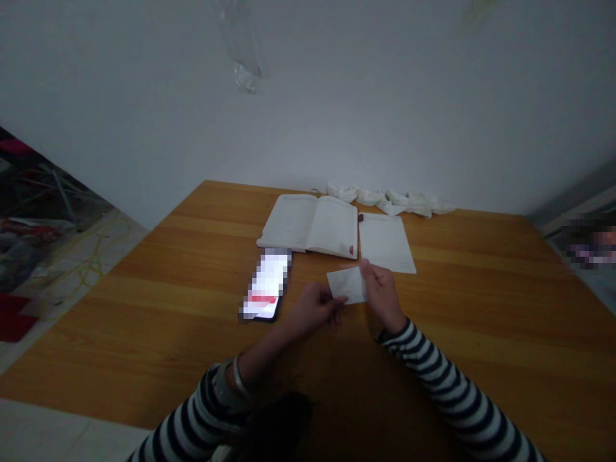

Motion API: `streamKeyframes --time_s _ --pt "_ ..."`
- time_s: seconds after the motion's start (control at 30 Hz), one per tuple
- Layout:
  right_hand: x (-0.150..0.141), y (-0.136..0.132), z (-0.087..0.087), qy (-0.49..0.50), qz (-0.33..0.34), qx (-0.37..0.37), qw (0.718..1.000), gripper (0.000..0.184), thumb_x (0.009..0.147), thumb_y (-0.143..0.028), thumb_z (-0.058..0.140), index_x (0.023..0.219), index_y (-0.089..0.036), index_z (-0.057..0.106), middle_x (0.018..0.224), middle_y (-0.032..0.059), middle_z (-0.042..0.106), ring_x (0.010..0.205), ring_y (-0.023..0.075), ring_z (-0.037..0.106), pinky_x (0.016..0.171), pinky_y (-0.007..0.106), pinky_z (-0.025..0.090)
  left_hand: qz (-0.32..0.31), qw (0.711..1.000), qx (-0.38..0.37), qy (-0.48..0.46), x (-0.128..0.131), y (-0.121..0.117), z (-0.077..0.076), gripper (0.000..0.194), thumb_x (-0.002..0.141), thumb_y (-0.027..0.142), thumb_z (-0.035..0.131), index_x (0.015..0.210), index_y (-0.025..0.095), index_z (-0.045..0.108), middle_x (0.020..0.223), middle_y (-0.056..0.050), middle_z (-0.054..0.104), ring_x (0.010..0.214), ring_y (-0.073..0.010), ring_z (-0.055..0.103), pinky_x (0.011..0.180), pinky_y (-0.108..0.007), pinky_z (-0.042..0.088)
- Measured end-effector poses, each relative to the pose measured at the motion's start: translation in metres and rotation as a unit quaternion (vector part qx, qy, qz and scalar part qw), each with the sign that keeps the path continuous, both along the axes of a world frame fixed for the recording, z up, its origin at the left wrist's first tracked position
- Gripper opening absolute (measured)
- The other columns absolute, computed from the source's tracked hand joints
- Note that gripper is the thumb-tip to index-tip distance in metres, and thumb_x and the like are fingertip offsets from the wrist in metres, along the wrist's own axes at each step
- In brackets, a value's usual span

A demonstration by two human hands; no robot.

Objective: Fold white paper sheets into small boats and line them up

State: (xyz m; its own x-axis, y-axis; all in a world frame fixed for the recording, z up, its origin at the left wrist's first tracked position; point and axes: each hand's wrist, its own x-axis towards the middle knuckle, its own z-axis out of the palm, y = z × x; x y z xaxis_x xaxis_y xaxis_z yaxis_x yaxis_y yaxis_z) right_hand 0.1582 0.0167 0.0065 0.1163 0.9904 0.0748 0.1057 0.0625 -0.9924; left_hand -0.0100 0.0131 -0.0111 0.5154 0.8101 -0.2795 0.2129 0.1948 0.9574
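Pinching a small white card (347, 285) over a wooden table (158, 321), the left hand (312, 308) and right hand (382, 295) hold opposite edges, fingers closed on it; a loose white sheet (386, 242) lies just beyond, beside an open notebook (308, 224); a smartphone (265, 284) lies left.

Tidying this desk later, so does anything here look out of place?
Crumpled white tissue lies bunched along the wall behind the open notebook, untidy beside the flat sheet. A clear plastic scrap also hangs on the wall.
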Motion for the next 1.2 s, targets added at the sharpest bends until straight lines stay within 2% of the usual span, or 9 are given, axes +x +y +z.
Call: streamKeyframes --time_s 0.17,0.33,0.47,0.57,0.73,0.83,1.0,1.1,1.2 --pt "0.021 0.01 0.003 -0.079 0.16 -0.042 0.983 0.03 0.07 -0.046 0.078 0.075 -0.016 0.079 0.071 0.0071 0.076 0.062 0.0182 0.066 0.058 0.028 0.049 -0.046 0.984 0.111 0.133 -0.003 0.0 0.01 0.023 0.087 0.03 0.054 0.072 0.014 0.063 0.056 -0.002 0.064 0.05 -0.0148 0.06 0.051 -0.022 0.043" --pt "0.026 0.004 0.007 -0.29 0.258 0.019 0.921 0.02 0.084 -0.037 0.07 0.077 -0.02 0.079 0.071 0.0043 0.077 0.06 0.0155 0.066 0.059 0.026 0.045 -0.109 0.931 0.22 0.271 -0.002 -0.005 0.022 0.02 0.08 0.016 0.052 0.066 0.014 0.066 0.06 -0.005 0.066 0.054 -0.0154 0.059 0.053 -0.023 0.038" --pt "0.006 -0.01 0.015 -0.458 0.25 0.092 0.848 0.025 0.093 -0.035 0.06 0.081 -0.023 0.078 0.077 0.0038 0.078 0.066 0.0173 0.068 0.063 0.027 0.041 -0.132 0.935 0.186 0.27 -0.003 -0.008 0.024 0.018 0.075 0.012 0.053 0.064 0.015 0.067 0.055 -0.003 0.065 0.055 -0.0155 0.06 0.055 -0.023 0.041" --pt "-0.003 -0.014 0.015 -0.503 0.211 0.083 0.834 0.036 0.098 -0.038 0.051 0.081 -0.019 0.077 0.075 0.0083 0.076 0.066 0.0206 0.068 0.062 0.03 0.042 -0.128 0.956 0.147 0.218 -0.005 -0.006 0.022 0.014 0.074 0.013 0.055 0.067 0.015 0.067 0.053 -0.001 0.064 0.052 -0.014 0.06 0.052 -0.021 0.042" --pt "0.013 -0.002 0.005 -0.305 0.247 0.083 0.916 0.027 0.097 -0.028 0.05 0.111 -0.025 0.073 0.104 0.0071 0.077 0.094 0.0232 0.07 0.085 0.037 0.049 -0.098 0.989 0.041 0.102 -0.009 -0.001 0.014 0.025 0.083 0.03 0.054 0.066 0.015 0.063 0.052 -0.001 0.063 0.043 -0.0148 0.059 0.043 -0.022 0.043" --pt "0.03 0.007 0.002 -0.138 0.282 0.034 0.949 0.043 0.093 -0.026 0.054 0.135 -0.027 0.057 0.126 0.0066 0.069 0.11 0.0244 0.066 0.096 0.045 0.048 -0.065 0.997 -0.031 0.037 -0.01 0.004 0.009 0.033 0.084 0.042 0.06 0.063 0.016 0.06 0.05 -0.002 0.063 0.04 -0.0133 0.058 0.042 -0.022 0.044" --pt "0.037 0.009 0.009 0.155 0.334 -0.064 0.928 0.059 0.086 -0.025 0.061 0.143 -0.026 0.048 0.146 0.0085 0.052 0.136 0.0245 0.048 0.112 0.05 0.035 0.001 0.995 -0.092 -0.024 -0.01 0.012 0.0 0.043 0.078 0.054 0.067 0.064 0.013 0.061 0.048 -0.003 0.063 0.038 -0.0123 0.058 0.04 -0.02 0.043" --pt "0.028 0.008 0.012 0.259 0.279 -0.047 0.924 0.072 0.076 -0.015 0.064 0.144 -0.03 0.044 0.152 0.0059 0.045 0.141 0.0235 0.04 0.116 0.051 0.029 0.034 0.988 -0.122 -0.083 -0.009 0.015 -0.003 0.047 0.074 0.057 0.071 0.064 0.012 0.061 0.049 -0.003 0.064 0.038 -0.0111 0.058 0.039 -0.019 0.041" --pt "0.015 0.007 0.006 0.296 0.209 -0.033 0.932 0.09 0.068 -0.007 0.064 0.149 -0.033 0.034 0.155 0.0053 0.04 0.14 0.0231 0.041 0.114 0.048 0.035 0.076 0.981 -0.131 -0.121 -0.007 0.016 -0.003 0.05 0.072 0.059 0.073 0.064 0.01 0.062 0.052 -0.005 0.066 0.042 -0.0096 0.059 0.043 -0.018 0.043"
